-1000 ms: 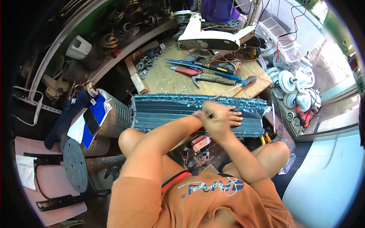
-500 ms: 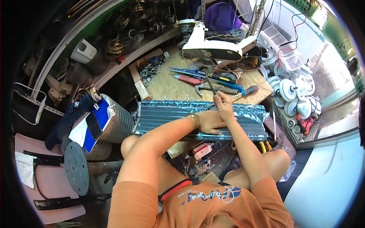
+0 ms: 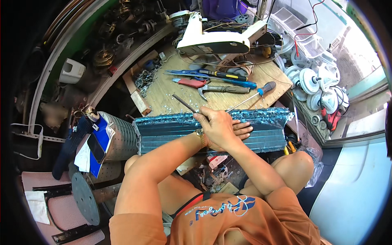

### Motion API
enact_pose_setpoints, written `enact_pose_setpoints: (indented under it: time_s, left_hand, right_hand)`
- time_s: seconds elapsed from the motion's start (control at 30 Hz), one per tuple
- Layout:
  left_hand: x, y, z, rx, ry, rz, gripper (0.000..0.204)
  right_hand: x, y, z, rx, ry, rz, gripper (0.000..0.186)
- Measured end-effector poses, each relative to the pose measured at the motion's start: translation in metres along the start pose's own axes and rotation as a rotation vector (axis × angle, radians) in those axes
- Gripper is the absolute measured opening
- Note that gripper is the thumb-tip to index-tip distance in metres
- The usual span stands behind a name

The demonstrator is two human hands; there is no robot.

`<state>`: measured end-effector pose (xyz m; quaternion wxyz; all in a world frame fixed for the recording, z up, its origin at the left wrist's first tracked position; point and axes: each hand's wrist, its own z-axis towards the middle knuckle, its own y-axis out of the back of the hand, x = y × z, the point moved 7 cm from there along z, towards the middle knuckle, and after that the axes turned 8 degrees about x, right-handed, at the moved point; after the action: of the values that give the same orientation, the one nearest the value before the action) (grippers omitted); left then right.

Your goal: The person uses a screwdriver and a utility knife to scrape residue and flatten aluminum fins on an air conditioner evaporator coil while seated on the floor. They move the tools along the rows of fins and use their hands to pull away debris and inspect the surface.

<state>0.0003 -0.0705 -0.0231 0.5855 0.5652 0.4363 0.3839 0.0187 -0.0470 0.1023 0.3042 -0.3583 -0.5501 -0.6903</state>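
Note:
A long, dark ridged panel (image 3: 171, 132) with a shiny blue, ragged far edge lies across my lap. My left hand (image 3: 242, 129), below a gold watch, rests flat on it with the fingers stretched out. Crossed over that hand is my right hand (image 3: 216, 125), closed around a thin dark rod (image 3: 184, 103). The rod slants up and left past the panel's far edge; its lower end is hidden in the fist. Just beyond, a screwdriver (image 3: 267, 88) with a blue and dark handle lies with its shaft toward the panel.
On the wooden board (image 3: 163, 94) ahead lie a hammer (image 3: 226, 89), a red-handled tool (image 3: 190, 83) and other hand tools. A white machine part (image 3: 216, 43) stands behind them. White plastic wheels (image 3: 309, 81) are heaped right. A phone (image 3: 96, 148) lies on the left.
My right hand has slid left along the panel's far edge and now covers part of my left hand. The rod, steeper before, now leans further left. The view has shifted slightly.

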Motion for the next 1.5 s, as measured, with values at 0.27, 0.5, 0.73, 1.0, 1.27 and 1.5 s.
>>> enact_pose_setpoints:
  time_s: [0.27,0.5,0.73,1.0,1.27,1.5]
  left_hand:
    - [0.004,-0.016,-0.004,-0.181,-0.239,-1.413,0.071]
    - [-0.004,0.022,0.008,-0.091,-0.162,-0.3,0.081]
    - [-0.032,0.043,-0.03,-0.07,-0.124,0.115,0.047]
    - [0.054,0.07,-0.158,-0.435,0.877,-0.125,0.062]
    - [0.082,0.039,-0.138,-0.172,0.892,-0.206,0.063]
    - [0.083,0.04,-0.145,-0.2,0.898,-0.247,0.043]
  right_hand:
    - [0.02,-0.001,-0.02,-0.051,0.073,-0.05,0.029]
    - [-0.012,0.013,-0.007,0.007,0.03,-0.107,0.029]
    - [-0.087,0.105,0.06,0.251,0.069,-0.413,0.029]
    - [-0.188,0.118,0.067,0.324,-0.122,-1.026,0.03]
    - [-0.132,0.201,0.058,0.27,0.087,-1.098,0.023]
    - [0.004,0.22,-0.015,0.609,-0.08,-0.893,0.037]
